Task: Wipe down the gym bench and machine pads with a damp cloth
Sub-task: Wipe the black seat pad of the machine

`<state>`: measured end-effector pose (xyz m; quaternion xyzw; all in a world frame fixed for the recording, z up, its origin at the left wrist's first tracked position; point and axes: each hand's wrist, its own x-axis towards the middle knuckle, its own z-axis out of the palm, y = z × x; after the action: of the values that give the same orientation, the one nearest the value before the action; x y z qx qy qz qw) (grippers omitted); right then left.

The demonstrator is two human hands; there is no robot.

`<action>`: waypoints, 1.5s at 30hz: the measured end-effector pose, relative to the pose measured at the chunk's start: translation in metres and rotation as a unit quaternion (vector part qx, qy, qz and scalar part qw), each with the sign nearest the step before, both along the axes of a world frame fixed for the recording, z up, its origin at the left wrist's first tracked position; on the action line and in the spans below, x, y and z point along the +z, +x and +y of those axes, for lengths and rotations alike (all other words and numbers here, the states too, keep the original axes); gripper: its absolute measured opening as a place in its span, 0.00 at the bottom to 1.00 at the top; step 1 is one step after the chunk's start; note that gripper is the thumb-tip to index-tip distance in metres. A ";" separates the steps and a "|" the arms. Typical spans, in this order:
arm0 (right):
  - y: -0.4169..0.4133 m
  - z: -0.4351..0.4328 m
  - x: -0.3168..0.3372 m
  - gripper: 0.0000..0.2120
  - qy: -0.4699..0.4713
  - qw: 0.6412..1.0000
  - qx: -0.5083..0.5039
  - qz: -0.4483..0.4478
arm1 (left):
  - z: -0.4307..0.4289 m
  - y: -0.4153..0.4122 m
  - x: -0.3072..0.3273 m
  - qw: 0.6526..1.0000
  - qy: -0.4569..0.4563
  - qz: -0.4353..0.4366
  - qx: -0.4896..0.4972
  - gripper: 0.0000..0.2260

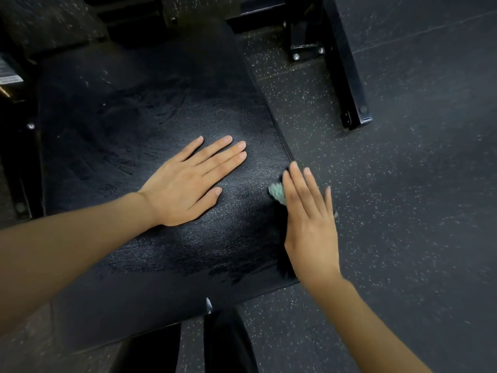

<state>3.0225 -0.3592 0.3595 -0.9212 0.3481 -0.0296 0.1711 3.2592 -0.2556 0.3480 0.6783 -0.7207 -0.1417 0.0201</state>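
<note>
Left hand (185, 184) lies flat on bench pad (134, 117); right hand (309, 224), fingers straight, seemingly presses cloth (277, 192) to its edge.

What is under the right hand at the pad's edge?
A teal cloth, pressed by the straight fingers of the right hand against the right edge of the pad. Only a small bunched corner shows; the hand covers the rest, so its full extent cannot be seen.
</note>
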 end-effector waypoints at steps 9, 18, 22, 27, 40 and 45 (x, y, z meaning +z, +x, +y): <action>-0.022 0.017 0.002 0.34 0.011 0.999 -0.027 -0.013 | -0.001 0.000 0.000 1.000 -0.003 0.003 0.004 0.28; 0.054 -0.009 -0.005 0.35 0.001 0.999 -0.013 0.052 | -0.001 -0.002 0.000 1.000 -0.008 0.003 0.011 0.28; 0.034 -0.003 -0.003 0.31 0.006 1.000 -0.008 0.021 | 0.001 -0.004 0.000 1.000 -0.011 -0.008 0.010 0.28; -0.012 0.025 0.001 0.27 0.008 1.000 -0.005 0.004 | 0.006 -0.010 0.001 1.000 -0.019 -0.016 0.011 0.28; -0.011 0.015 -0.006 0.25 0.004 0.995 -0.095 -0.032 | 0.020 -0.020 0.000 1.000 -0.019 0.003 0.009 0.28; 0.003 0.026 -0.006 0.29 -0.003 0.990 -0.134 -0.047 | 0.020 -0.020 0.000 0.999 -0.030 0.011 0.010 0.29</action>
<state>3.0257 -0.3336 0.3533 -0.8643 0.4601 -0.0960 0.1790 3.2391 -0.2357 0.3475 0.6834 -0.7172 -0.1273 0.0493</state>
